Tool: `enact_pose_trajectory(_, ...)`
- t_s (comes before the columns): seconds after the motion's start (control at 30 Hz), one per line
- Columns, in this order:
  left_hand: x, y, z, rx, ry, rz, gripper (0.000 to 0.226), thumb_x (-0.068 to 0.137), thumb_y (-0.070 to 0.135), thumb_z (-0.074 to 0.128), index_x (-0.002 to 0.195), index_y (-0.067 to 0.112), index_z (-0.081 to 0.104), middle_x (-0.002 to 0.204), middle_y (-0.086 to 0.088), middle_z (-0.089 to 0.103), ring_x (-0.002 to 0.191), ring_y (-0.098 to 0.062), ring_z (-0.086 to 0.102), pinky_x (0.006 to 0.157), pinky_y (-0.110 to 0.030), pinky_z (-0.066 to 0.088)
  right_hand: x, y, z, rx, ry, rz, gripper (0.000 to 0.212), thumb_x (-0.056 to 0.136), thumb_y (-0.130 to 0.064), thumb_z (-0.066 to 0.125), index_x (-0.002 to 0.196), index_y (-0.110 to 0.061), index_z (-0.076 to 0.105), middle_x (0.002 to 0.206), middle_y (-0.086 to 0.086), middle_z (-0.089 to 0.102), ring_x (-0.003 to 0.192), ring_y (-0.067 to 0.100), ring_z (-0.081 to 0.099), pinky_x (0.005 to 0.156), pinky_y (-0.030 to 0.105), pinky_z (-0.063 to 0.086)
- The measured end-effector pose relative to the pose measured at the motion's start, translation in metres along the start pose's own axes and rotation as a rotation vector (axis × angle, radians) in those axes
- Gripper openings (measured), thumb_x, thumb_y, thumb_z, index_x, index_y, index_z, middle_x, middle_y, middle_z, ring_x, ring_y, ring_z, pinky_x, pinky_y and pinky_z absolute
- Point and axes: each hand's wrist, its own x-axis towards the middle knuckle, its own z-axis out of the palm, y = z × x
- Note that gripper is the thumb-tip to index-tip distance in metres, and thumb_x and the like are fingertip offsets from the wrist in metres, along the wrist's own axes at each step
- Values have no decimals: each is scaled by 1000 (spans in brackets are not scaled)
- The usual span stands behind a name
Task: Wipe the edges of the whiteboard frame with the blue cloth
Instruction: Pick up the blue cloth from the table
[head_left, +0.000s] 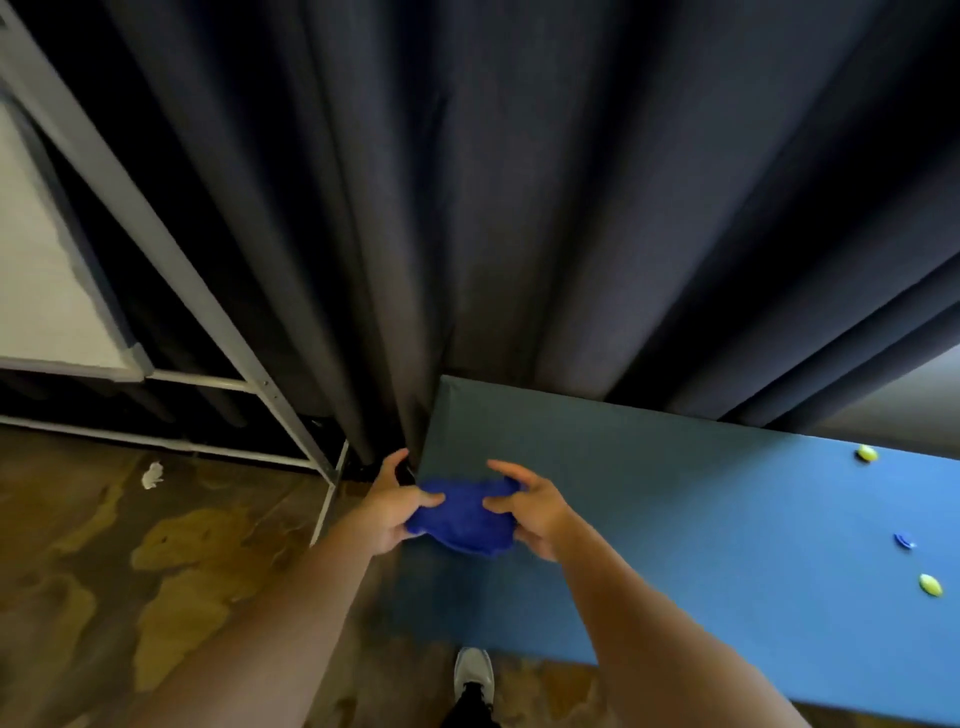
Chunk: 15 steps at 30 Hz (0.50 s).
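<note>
Blue cloth (465, 519) bunched between both hands (387, 506), ends hidden; whiteboard (41, 270) cropped.

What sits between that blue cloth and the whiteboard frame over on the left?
Nothing visible does. Both hands, left hand and right hand, hold the blue cloth; only open floor separates it from the whiteboard frame.

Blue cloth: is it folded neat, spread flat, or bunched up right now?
Bunched up. The blue cloth is a crumpled wad pinched between the left hand and right hand, over the blue board's corner.
</note>
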Motion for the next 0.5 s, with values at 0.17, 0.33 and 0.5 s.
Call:
enact_pose_trajectory(0.17, -49, 69, -76, 234, -4, 359, 62, 68, -23, 68, 123, 4, 63, 110, -22, 70, 99, -31, 67, 89, -44, 55, -26, -72, 73, -413, -116, -252, 72, 66, 21, 74, 130, -6, 57, 116, 14, 64, 102, 28, 63, 84, 44, 56)
enact_pose_trajectory(0.33, -135, 121, -182, 587, 369, 753, 45, 67, 1, 80, 109, 14, 71, 99, -7, 74, 92, -22, 68, 89, -33, 53, -64, -123, 197, -820, -141, -627, 38, 65, 6, 82, 98, -8, 71, 101, 15, 71, 96, 30, 67, 86, 44, 55)
enact_pose_trajectory(0.5, -215, 137, -318, 550, 634, 909, 24, 69, 16, 83, 90, 20, 72, 79, 5, 67, 74, -14, 62, 74, -25, 48, -119, -137, 350, -940, -205, -936, 17, 70, -8, 82, 84, -6, 73, 88, 18, 69, 81, 23, 63, 75, 38, 55)
